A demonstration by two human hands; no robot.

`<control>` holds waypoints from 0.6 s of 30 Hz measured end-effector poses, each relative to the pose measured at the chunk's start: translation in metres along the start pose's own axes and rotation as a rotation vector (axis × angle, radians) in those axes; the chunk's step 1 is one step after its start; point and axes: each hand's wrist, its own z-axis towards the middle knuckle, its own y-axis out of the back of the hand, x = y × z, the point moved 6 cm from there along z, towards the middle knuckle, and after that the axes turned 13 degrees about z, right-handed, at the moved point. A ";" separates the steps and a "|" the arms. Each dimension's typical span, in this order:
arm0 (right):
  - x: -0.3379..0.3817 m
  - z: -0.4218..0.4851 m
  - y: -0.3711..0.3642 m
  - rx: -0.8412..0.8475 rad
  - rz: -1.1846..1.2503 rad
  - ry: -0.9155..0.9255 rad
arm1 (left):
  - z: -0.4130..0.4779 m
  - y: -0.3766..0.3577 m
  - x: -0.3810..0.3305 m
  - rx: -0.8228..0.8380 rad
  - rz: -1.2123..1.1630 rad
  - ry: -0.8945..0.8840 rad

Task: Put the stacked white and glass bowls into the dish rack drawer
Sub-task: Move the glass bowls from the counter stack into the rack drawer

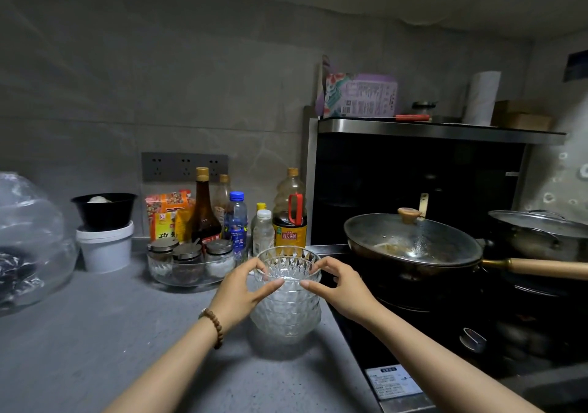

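Glass bowl stack [286, 301] dead centre between left hand [238, 291] and right hand [342, 288], both equally near. Each grip half closed, pinching top rim from its own side. Stack axis vertical, mouths up, base on desk [95, 333] (no white bowls or drawer visible). Straight lift, keep level.
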 end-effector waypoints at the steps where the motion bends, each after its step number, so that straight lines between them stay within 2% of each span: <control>1: 0.000 0.000 0.000 -0.002 -0.006 -0.001 | 0.000 0.000 0.000 -0.010 -0.012 -0.005; 10: 0.023 0.000 0.007 -0.053 0.015 0.060 | 0.000 0.016 -0.024 -0.153 -0.204 -0.032; 14: 0.053 -0.010 0.028 -0.041 -0.016 0.151 | -0.004 0.019 -0.052 -0.113 -0.374 -0.029; 18: 0.076 -0.032 0.056 0.024 -0.050 0.178 | -0.014 0.003 -0.085 0.047 -0.565 0.018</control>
